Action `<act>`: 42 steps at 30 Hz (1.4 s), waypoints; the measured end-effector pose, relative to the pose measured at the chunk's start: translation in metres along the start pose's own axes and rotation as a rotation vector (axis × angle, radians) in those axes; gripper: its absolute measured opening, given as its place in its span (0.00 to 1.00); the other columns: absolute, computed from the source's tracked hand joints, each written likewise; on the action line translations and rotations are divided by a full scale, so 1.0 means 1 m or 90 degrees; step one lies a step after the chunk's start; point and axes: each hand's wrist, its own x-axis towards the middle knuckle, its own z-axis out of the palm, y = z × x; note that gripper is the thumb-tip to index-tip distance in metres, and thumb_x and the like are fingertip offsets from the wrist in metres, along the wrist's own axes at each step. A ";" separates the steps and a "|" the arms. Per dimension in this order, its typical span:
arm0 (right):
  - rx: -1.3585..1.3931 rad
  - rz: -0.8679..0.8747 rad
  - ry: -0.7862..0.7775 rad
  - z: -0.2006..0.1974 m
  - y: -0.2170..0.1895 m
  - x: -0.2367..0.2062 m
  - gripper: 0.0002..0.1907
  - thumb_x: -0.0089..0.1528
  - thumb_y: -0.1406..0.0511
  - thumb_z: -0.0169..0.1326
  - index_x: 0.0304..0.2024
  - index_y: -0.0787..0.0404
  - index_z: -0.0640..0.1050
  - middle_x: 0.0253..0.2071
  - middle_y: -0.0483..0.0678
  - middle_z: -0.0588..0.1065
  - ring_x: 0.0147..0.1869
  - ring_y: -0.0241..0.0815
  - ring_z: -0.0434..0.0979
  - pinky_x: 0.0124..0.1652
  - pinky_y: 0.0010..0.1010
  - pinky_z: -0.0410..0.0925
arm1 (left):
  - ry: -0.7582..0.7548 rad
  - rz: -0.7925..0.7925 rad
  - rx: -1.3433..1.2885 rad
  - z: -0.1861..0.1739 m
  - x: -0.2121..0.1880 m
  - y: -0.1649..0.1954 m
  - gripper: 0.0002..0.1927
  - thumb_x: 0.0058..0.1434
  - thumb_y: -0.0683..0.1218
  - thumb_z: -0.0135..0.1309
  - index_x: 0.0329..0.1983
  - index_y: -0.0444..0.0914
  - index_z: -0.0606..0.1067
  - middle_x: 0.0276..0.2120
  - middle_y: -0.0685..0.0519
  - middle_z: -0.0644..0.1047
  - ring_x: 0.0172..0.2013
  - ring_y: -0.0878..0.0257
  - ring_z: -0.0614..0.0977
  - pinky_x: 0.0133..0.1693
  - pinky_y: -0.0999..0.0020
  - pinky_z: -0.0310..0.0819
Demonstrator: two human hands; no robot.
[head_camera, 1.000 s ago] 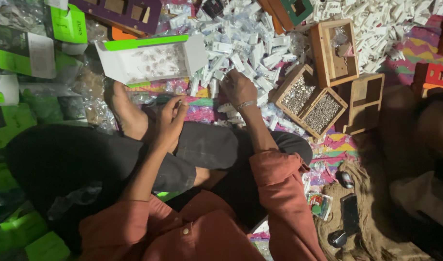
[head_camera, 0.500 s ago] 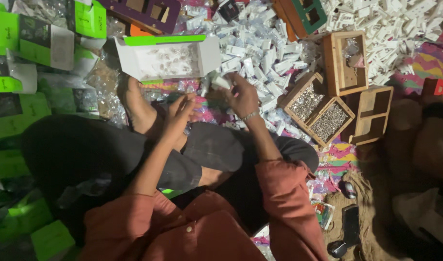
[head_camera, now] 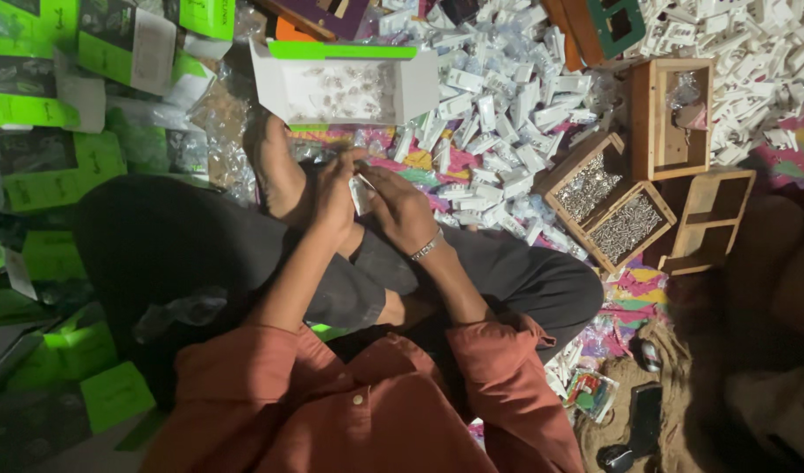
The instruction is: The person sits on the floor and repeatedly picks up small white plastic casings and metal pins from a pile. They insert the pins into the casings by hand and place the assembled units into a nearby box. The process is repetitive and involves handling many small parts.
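Observation:
I sit cross-legged on the floor. My left hand point(head_camera: 336, 197) and my right hand point(head_camera: 403, 208) meet above my shin, both pinching one small white packet point(head_camera: 361, 194) between their fingers. A metal bracelet circles my right wrist. Just beyond my hands lies an open white box with a green flap point(head_camera: 345, 83), holding small clear packets. A big heap of small white packets point(head_camera: 498, 114) spreads over the floor to the right of that box.
Wooden trays of small metal pieces point(head_camera: 608, 210) sit to the right, with empty wooden boxes point(head_camera: 669, 118) beside them. Green and black cartons point(head_camera: 60, 96) pile up on the left. A dark phone point(head_camera: 644, 419) lies at lower right on a brown cloth.
My right hand drew back from the white heap with a packet and joined my left hand above my leg. The view shifted slightly.

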 end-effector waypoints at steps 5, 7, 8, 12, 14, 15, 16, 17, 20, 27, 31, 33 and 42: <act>-0.228 -0.007 0.031 0.012 0.004 -0.009 0.12 0.62 0.69 0.58 0.49 0.61 0.81 0.34 0.58 0.79 0.34 0.57 0.80 0.34 0.45 0.70 | 0.071 -0.072 -0.057 0.000 0.003 0.004 0.26 0.70 0.62 0.42 0.49 0.37 0.78 0.30 0.58 0.70 0.27 0.69 0.71 0.28 0.72 0.68; -0.284 0.011 0.026 0.015 0.006 -0.012 0.11 0.62 0.67 0.58 0.48 0.57 0.82 0.27 0.56 0.78 0.27 0.56 0.79 0.28 0.46 0.69 | 0.063 -0.022 -0.023 0.001 0.002 0.006 0.29 0.73 0.63 0.42 0.52 0.36 0.80 0.32 0.58 0.70 0.29 0.71 0.71 0.32 0.77 0.65; -0.307 0.007 0.038 0.017 0.006 -0.012 0.12 0.61 0.67 0.58 0.47 0.56 0.83 0.26 0.55 0.78 0.26 0.56 0.79 0.27 0.46 0.69 | 0.062 -0.018 -0.015 0.002 0.001 0.007 0.29 0.73 0.63 0.42 0.51 0.36 0.80 0.31 0.58 0.70 0.30 0.71 0.71 0.32 0.77 0.65; -0.332 0.025 0.032 0.023 0.010 -0.010 0.11 0.62 0.64 0.58 0.47 0.56 0.82 0.25 0.55 0.77 0.26 0.56 0.78 0.27 0.46 0.69 | 0.058 0.008 0.029 0.004 -0.001 0.008 0.29 0.73 0.63 0.40 0.51 0.36 0.80 0.32 0.59 0.70 0.33 0.72 0.71 0.35 0.77 0.66; -0.316 0.036 0.014 0.024 0.011 -0.010 0.11 0.63 0.64 0.58 0.48 0.57 0.82 0.25 0.57 0.77 0.26 0.57 0.78 0.27 0.46 0.69 | 0.048 0.028 0.047 0.003 -0.002 0.006 0.28 0.73 0.63 0.40 0.51 0.36 0.80 0.33 0.59 0.69 0.34 0.71 0.70 0.36 0.77 0.65; -0.309 0.041 0.006 0.024 0.011 -0.010 0.12 0.63 0.65 0.58 0.49 0.57 0.83 0.25 0.57 0.76 0.26 0.57 0.78 0.27 0.47 0.69 | 0.039 0.041 0.050 0.003 -0.002 0.005 0.28 0.73 0.62 0.41 0.51 0.36 0.80 0.33 0.59 0.68 0.34 0.71 0.69 0.36 0.76 0.64; -0.304 0.036 0.002 0.025 0.012 -0.011 0.12 0.63 0.65 0.57 0.49 0.58 0.82 0.25 0.57 0.77 0.26 0.57 0.78 0.27 0.47 0.69 | 0.029 0.054 0.052 0.002 -0.002 0.004 0.27 0.74 0.61 0.43 0.51 0.35 0.79 0.32 0.59 0.68 0.34 0.70 0.68 0.35 0.76 0.62; -0.300 0.031 -0.001 0.025 0.012 -0.012 0.13 0.62 0.65 0.57 0.49 0.59 0.82 0.26 0.56 0.78 0.27 0.57 0.78 0.27 0.47 0.69 | 0.021 0.080 0.075 0.001 -0.001 0.003 0.26 0.74 0.61 0.43 0.51 0.35 0.79 0.33 0.59 0.67 0.34 0.70 0.68 0.36 0.76 0.62; -0.288 0.015 -0.013 0.028 0.011 -0.014 0.10 0.59 0.63 0.58 0.42 0.58 0.81 0.28 0.56 0.79 0.27 0.58 0.79 0.27 0.47 0.69 | 0.011 0.132 0.119 -0.001 -0.002 0.002 0.26 0.74 0.61 0.43 0.50 0.36 0.79 0.33 0.60 0.68 0.34 0.70 0.68 0.37 0.76 0.63; -0.418 0.102 -0.170 0.023 0.007 -0.019 0.08 0.62 0.59 0.56 0.35 0.55 0.81 0.26 0.55 0.78 0.30 0.59 0.80 0.30 0.50 0.71 | 0.037 0.112 0.099 -0.002 -0.005 0.004 0.24 0.73 0.60 0.44 0.49 0.35 0.79 0.29 0.61 0.66 0.30 0.71 0.68 0.32 0.76 0.60; -0.273 0.097 -0.035 0.017 0.009 -0.017 0.10 0.63 0.60 0.57 0.43 0.57 0.83 0.28 0.58 0.78 0.30 0.61 0.80 0.30 0.49 0.70 | 0.037 0.114 0.082 -0.002 -0.002 0.004 0.24 0.73 0.60 0.44 0.49 0.35 0.78 0.30 0.60 0.68 0.29 0.71 0.68 0.30 0.76 0.61; -0.167 0.066 0.046 0.020 0.012 -0.012 0.15 0.61 0.60 0.60 0.47 0.61 0.82 0.31 0.60 0.78 0.32 0.61 0.80 0.32 0.47 0.70 | 0.023 0.064 -0.027 -0.001 0.000 0.003 0.26 0.76 0.60 0.43 0.51 0.33 0.78 0.33 0.59 0.70 0.32 0.71 0.70 0.34 0.76 0.64; -0.005 0.108 -0.009 0.019 0.035 -0.001 0.11 0.57 0.65 0.63 0.39 0.65 0.83 0.31 0.60 0.79 0.29 0.54 0.80 0.32 0.39 0.70 | -0.024 -0.075 -0.100 -0.002 -0.003 0.009 0.31 0.72 0.64 0.38 0.55 0.35 0.74 0.27 0.59 0.70 0.24 0.70 0.71 0.24 0.75 0.66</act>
